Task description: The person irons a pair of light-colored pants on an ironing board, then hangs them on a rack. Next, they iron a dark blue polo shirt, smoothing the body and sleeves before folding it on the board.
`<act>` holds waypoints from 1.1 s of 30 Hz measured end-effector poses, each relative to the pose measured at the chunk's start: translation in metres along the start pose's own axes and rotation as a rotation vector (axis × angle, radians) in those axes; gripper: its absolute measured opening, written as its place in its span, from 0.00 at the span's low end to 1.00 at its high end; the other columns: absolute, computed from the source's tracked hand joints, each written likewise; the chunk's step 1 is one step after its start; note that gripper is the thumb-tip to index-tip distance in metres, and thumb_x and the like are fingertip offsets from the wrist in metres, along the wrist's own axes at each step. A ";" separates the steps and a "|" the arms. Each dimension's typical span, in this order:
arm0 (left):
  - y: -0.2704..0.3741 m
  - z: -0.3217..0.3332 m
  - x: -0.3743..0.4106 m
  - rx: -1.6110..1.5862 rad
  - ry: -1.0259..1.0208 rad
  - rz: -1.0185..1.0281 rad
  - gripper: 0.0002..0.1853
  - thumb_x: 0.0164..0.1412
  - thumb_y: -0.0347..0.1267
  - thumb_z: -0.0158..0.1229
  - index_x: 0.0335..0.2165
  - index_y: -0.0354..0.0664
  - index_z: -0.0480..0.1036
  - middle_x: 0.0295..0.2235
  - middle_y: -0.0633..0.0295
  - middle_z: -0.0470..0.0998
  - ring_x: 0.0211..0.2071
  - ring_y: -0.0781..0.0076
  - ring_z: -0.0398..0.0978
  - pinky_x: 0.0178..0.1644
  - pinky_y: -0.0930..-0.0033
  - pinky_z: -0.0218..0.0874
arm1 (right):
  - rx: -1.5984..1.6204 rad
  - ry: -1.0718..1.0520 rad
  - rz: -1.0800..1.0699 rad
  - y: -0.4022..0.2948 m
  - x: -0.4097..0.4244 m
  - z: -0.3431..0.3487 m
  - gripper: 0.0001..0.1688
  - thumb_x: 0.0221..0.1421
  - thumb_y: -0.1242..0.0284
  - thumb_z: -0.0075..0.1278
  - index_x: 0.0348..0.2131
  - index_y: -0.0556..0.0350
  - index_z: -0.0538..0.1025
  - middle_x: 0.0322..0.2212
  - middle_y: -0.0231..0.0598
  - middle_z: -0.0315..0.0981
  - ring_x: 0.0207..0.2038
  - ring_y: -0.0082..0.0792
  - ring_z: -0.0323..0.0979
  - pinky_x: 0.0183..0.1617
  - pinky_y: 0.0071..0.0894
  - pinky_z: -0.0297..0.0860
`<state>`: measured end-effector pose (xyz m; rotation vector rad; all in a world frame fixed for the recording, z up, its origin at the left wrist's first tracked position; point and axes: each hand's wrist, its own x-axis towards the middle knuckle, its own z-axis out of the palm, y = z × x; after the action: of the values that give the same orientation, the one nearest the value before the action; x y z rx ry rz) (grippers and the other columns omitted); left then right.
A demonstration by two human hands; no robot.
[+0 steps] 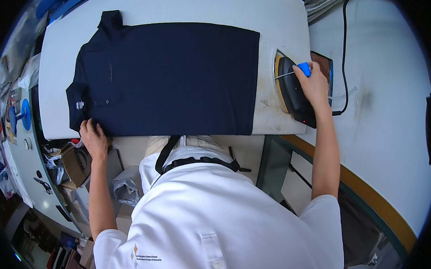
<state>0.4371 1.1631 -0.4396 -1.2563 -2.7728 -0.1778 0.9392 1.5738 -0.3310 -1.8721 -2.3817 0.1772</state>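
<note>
A dark navy polo shirt point(177, 78) lies spread flat on a white padded ironing table point(282, 16), its collar point(77, 99) to the left and its hem to the right. My left hand point(93, 140) touches the near shoulder or sleeve beside the collar, fingertips on the cloth. Whether it pinches the fabric cannot be seen. My right hand point(314, 85) is closed around the handle of a black electric iron point(295, 89) with a yellowish sole edge. The iron rests on the table just beyond the hem, apart from the shirt. A blue part point(304, 69) shows by my fingers.
Behind the iron lies a brown rest pad point(322, 63); a black cord point(346, 49) rises from its rear. At left, a side table point(36, 160) holds scissors point(42, 185) and a blue-handled object point(25, 114). Cardboard boxes point(74, 166) and a plastic-lined bin point(127, 187) stand below.
</note>
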 end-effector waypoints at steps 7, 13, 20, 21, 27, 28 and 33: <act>-0.075 0.013 0.068 0.077 0.096 -0.290 0.27 0.62 0.37 0.57 0.54 0.31 0.65 0.53 0.40 0.67 0.54 0.42 0.66 0.57 0.53 0.59 | 0.292 -0.201 -0.084 -0.064 -0.106 0.053 0.17 0.55 0.72 0.57 0.44 0.63 0.75 0.34 0.48 0.73 0.36 0.47 0.74 0.41 0.44 0.70; -0.143 0.037 0.102 -0.200 -0.171 -0.588 0.25 0.54 0.44 0.66 0.41 0.33 0.79 0.33 0.47 0.82 0.37 0.54 0.81 0.45 0.59 0.69 | 0.306 -0.030 0.155 -0.083 -0.132 0.108 0.18 0.56 0.72 0.57 0.45 0.63 0.75 0.33 0.46 0.75 0.34 0.46 0.75 0.41 0.42 0.71; -0.108 0.020 0.108 -0.292 -0.113 -0.654 0.11 0.55 0.30 0.60 0.32 0.30 0.80 0.28 0.50 0.81 0.32 0.59 0.80 0.41 0.62 0.69 | 0.602 0.043 0.279 -0.065 -0.143 0.118 0.10 0.60 0.74 0.55 0.38 0.65 0.76 0.29 0.42 0.80 0.31 0.27 0.76 0.37 0.26 0.70; -0.110 0.021 0.106 -0.304 -0.093 -0.694 0.12 0.56 0.30 0.61 0.33 0.29 0.79 0.27 0.51 0.81 0.31 0.62 0.79 0.40 0.63 0.69 | 0.743 0.012 0.309 -0.057 -0.144 0.121 0.10 0.60 0.74 0.55 0.38 0.65 0.76 0.29 0.38 0.79 0.31 0.25 0.74 0.37 0.25 0.69; -0.101 -0.016 0.106 -0.535 -0.154 -0.693 0.12 0.57 0.28 0.61 0.35 0.26 0.78 0.26 0.59 0.79 0.27 0.73 0.74 0.33 0.69 0.66 | 0.852 -0.186 0.417 -0.017 -0.181 0.098 0.08 0.63 0.74 0.52 0.36 0.63 0.75 0.26 0.28 0.72 0.29 0.17 0.68 0.34 0.18 0.64; -0.101 -0.025 0.103 -0.579 -0.141 -0.734 0.10 0.57 0.27 0.61 0.33 0.27 0.78 0.24 0.61 0.78 0.25 0.75 0.72 0.32 0.70 0.64 | 0.691 -0.314 0.345 -0.006 -0.189 0.099 0.07 0.62 0.74 0.52 0.35 0.62 0.75 0.24 0.29 0.72 0.28 0.18 0.69 0.33 0.20 0.65; -0.129 -0.024 0.073 -0.618 -0.201 -0.684 0.08 0.59 0.28 0.61 0.30 0.31 0.77 0.22 0.68 0.74 0.25 0.81 0.66 0.31 0.72 0.60 | 0.141 -0.282 -0.195 -0.086 -0.124 0.065 0.08 0.62 0.73 0.52 0.33 0.60 0.77 0.19 0.33 0.72 0.23 0.22 0.72 0.26 0.25 0.68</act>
<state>0.2928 1.1297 -0.4148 -0.3106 -3.3414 -1.0674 0.8753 1.4318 -0.3831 -1.6346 -2.6330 0.6114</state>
